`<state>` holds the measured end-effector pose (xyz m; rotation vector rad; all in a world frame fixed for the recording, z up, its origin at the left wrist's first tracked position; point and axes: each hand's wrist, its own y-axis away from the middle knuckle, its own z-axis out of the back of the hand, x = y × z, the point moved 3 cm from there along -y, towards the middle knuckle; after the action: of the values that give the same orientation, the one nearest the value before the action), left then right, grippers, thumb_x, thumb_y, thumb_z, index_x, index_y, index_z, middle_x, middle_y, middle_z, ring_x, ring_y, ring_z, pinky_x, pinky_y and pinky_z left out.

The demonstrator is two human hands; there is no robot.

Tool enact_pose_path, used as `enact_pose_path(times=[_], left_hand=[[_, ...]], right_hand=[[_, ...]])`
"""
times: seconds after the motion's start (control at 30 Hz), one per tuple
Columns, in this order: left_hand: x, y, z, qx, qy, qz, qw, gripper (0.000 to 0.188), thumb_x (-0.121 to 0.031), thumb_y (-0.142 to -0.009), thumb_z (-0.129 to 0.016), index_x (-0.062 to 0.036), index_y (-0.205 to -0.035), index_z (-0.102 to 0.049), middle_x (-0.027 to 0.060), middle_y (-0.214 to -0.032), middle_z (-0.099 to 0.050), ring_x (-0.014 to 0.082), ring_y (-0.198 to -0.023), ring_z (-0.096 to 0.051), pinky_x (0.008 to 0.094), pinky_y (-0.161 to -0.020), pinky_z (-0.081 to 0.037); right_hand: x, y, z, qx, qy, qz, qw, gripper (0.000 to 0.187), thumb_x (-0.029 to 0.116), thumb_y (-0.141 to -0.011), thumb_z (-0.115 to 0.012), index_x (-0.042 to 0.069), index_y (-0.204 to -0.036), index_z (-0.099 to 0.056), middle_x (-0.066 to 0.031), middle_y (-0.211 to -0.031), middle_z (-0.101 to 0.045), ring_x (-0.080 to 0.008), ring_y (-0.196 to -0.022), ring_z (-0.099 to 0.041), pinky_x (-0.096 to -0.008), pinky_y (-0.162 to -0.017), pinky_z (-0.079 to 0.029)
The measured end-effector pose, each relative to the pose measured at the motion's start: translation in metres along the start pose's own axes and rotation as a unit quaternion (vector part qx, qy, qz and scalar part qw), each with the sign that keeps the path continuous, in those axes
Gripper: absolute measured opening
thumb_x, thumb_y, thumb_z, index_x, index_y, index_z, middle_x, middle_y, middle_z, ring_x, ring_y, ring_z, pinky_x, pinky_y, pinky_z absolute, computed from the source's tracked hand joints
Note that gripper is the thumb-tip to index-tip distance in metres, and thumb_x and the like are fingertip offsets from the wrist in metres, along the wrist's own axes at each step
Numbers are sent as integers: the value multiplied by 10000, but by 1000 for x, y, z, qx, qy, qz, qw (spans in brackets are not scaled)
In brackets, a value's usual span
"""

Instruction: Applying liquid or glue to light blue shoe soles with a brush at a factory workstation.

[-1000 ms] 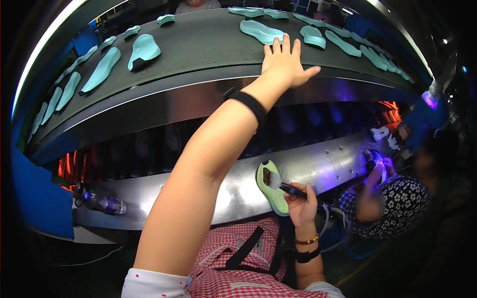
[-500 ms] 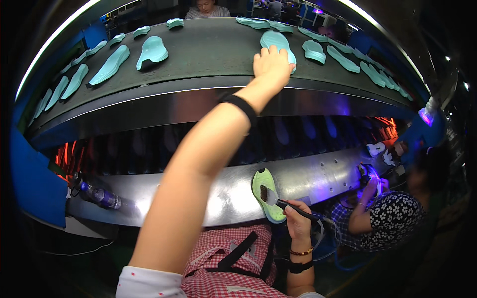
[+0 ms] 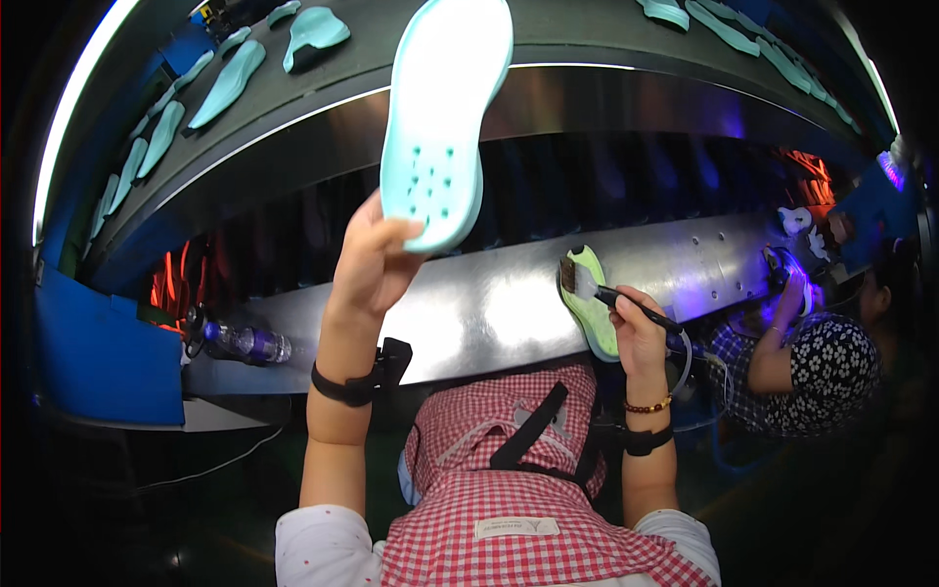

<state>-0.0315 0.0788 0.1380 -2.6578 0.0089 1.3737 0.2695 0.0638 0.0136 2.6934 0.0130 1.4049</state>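
Lifted off the conveyor belt (image 3: 367, 41) since the earlier frame, with the left hand (image 3: 375, 259) clamped on the holed end of the teal sole (image 3: 440, 122). Held above the desk (image 3: 445, 333), long axis near upright in view, leaning slightly right, free end pointing away toward the belt. Seemingly done with fetching; not yet set down. Apparently unfinished with brushing the green sole (image 3: 599, 318) on the desk, with the right hand (image 3: 641, 333) closed around the brush (image 3: 610, 295).

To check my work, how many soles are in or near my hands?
2: aqua sole in the left hand; green sole on the metal ledge, by the brush.
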Motion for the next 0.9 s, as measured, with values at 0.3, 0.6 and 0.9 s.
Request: enact_pose_path(times=[0.3,0.6,0.9], left_hand=[[154,105,67,146,231,227,935,846,-604,-782,-472,6,-1331,-268,273,-1236,-414,386,-1097,-480,486,-926,-399],[165,109,46,-59,355,168,918,935,-784,-733,-140,-97,-1352,-281,208,-1265,-426,398,-1138,-438,530,-959,-341],[171,105,51,-146,288,119,939,814,-697,-810,-118,-74,-1266,-375,166,-1115,-525,298,-1004,-539,434,-895,-423]], right_hand=[[-24,-2,-1,15,12,-31,999,227,-16,-758,-614,-64,-976,-572,-75,-824,-622,-105,-699,-569,-201,-675,-452],[-64,18,-81,197,209,-54,956,196,11,-747,-652,-31,-936,-623,-82,-862,-645,-100,-770,-586,-207,-713,-463],[-88,15,-120,251,281,3,926,190,41,-741,-653,-17,-921,-636,-84,-838,-640,-103,-757,-592,-214,-692,-468]])
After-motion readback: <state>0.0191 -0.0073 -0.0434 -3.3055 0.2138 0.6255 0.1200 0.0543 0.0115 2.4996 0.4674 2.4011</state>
